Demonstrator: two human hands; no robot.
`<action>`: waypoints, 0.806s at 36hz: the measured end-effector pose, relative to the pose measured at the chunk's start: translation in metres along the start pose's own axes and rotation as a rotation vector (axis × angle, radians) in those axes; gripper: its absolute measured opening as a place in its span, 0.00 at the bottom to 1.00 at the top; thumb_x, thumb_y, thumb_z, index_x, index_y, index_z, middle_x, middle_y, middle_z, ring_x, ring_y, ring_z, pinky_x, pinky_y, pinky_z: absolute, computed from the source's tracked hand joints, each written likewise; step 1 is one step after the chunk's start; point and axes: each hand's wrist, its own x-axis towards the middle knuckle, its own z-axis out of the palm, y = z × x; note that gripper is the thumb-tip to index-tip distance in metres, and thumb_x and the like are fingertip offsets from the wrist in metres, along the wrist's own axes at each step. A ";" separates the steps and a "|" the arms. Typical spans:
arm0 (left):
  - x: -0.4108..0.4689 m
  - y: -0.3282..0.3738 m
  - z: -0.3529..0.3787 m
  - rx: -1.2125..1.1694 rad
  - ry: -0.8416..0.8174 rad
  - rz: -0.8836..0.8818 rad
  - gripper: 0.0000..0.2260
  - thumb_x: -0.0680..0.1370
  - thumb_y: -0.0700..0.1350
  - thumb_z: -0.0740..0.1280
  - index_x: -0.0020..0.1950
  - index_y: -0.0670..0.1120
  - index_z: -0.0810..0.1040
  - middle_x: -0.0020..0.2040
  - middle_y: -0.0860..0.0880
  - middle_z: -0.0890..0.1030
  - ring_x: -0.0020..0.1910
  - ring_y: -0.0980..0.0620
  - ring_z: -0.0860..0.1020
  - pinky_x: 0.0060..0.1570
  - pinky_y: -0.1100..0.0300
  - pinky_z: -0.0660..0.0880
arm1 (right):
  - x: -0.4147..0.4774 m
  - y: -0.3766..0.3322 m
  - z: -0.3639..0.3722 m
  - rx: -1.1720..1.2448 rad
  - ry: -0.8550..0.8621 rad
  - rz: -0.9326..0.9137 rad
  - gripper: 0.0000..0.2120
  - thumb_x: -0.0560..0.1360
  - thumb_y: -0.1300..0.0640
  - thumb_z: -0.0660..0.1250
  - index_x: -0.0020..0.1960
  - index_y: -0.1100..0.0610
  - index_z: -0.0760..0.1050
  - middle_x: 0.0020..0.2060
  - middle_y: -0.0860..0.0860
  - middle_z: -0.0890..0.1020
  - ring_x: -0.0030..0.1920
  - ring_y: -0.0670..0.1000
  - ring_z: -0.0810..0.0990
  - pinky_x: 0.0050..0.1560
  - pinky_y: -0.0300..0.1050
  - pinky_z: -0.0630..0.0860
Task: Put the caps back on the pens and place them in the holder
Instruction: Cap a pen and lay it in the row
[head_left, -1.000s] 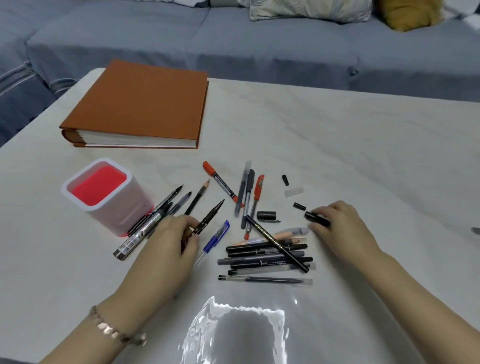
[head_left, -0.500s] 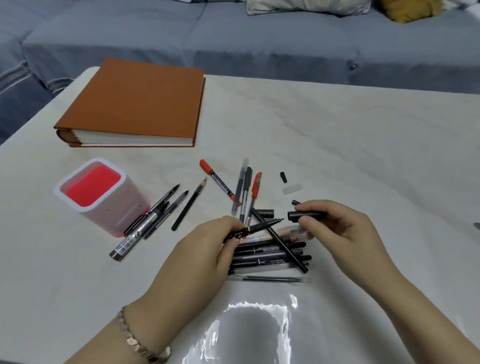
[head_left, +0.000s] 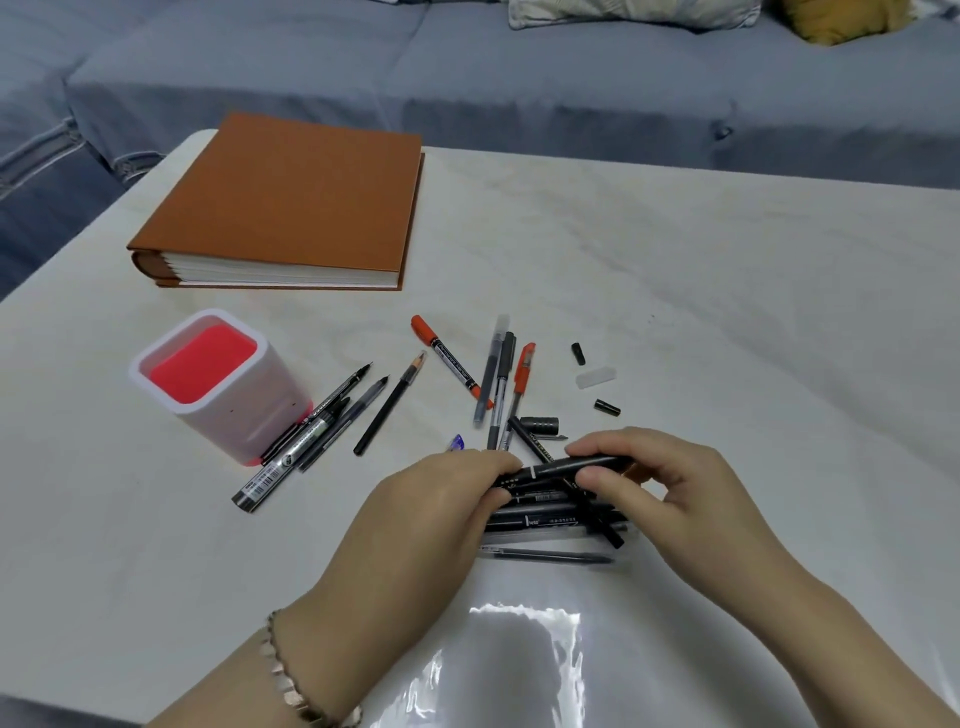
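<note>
Pen: black pen (head_left: 551, 470) level over the pile (head_left: 545, 515), between both hands
Cap (head_left: 602, 461): apart a moment ago, now on its tip
Left hand (head_left: 431, 514): pinches barrel
Right hand (head_left: 662, 486): pinches cap end
Holder (head_left: 218, 387): well left, no pens yet; likely next

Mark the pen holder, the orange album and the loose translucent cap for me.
pen holder (head_left: 249, 426): head view, on its white front wall.
orange album (head_left: 291, 202): head view, middle of the cover.
translucent cap (head_left: 595, 376): head view, middle of the cap.
</note>
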 end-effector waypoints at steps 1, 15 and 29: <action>0.001 0.000 -0.001 0.000 -0.005 0.021 0.08 0.73 0.48 0.56 0.50 0.56 0.71 0.40 0.55 0.83 0.43 0.57 0.74 0.44 0.64 0.70 | 0.000 0.000 0.000 0.005 0.004 -0.013 0.07 0.67 0.49 0.69 0.38 0.35 0.78 0.39 0.34 0.81 0.38 0.43 0.77 0.41 0.27 0.70; 0.024 0.000 -0.018 -0.360 -0.376 -0.086 0.11 0.73 0.43 0.64 0.52 0.57 0.77 0.38 0.49 0.81 0.36 0.54 0.77 0.40 0.63 0.73 | -0.005 0.010 -0.002 -0.150 -0.040 -0.333 0.11 0.75 0.45 0.59 0.50 0.48 0.77 0.40 0.45 0.82 0.41 0.41 0.79 0.42 0.34 0.75; 0.016 -0.015 -0.006 -0.817 0.044 -0.680 0.10 0.77 0.34 0.60 0.46 0.50 0.71 0.38 0.46 0.79 0.37 0.52 0.83 0.41 0.61 0.79 | 0.044 0.056 0.001 -0.475 0.182 0.159 0.13 0.75 0.60 0.63 0.59 0.55 0.75 0.45 0.52 0.78 0.46 0.52 0.76 0.49 0.45 0.72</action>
